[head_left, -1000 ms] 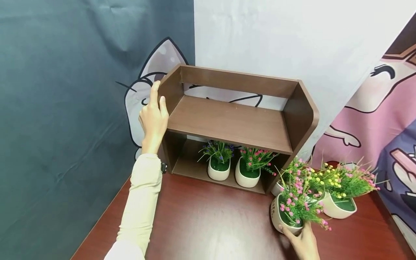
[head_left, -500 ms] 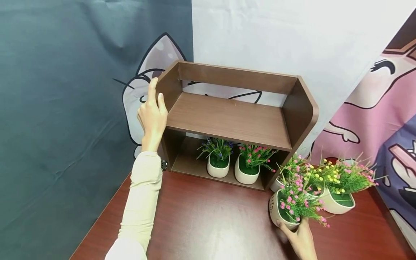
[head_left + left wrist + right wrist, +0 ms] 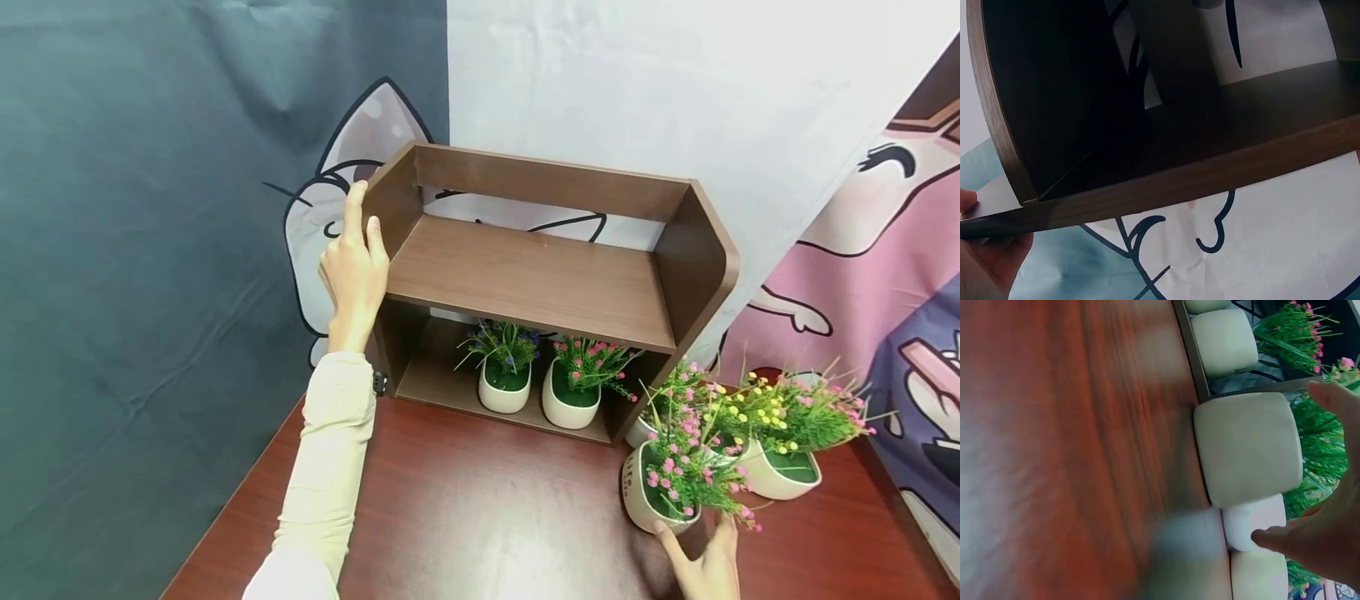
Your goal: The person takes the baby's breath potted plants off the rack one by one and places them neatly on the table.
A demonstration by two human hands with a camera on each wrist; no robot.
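Note:
My left hand [image 3: 352, 271] grips the left side panel of a dark brown two-tier shelf [image 3: 532, 271]; in the left wrist view its fingers [image 3: 1017, 253] and thumb lie on opposite faces of the board. To the shelf's lower right, on the table, stands a potted plant [image 3: 663, 500] with pink flowers, its cream pot lettered on the side. Just in front of that pot is my right hand [image 3: 705, 571], thumb and fingers spread, holding nothing. From the right wrist view, the nearest pot [image 3: 1249, 450] sits beside the spread hand [image 3: 1335, 544].
On the shelf's lower tier stand a blue-flowered plant [image 3: 504, 387] and a red-pink-flowered plant [image 3: 572, 404]. More potted plants crowd behind the lettered pot, including a pink-flowered one [image 3: 783, 475] at right. The reddish-brown table [image 3: 495, 517] spreads in front; printed cloth [image 3: 810, 275] hangs behind.
My right hand has let go of the lettered pot, its fingers widening and drawing back towards the front. The pot stays at the same spot. My left hand keeps its hold on the shelf.

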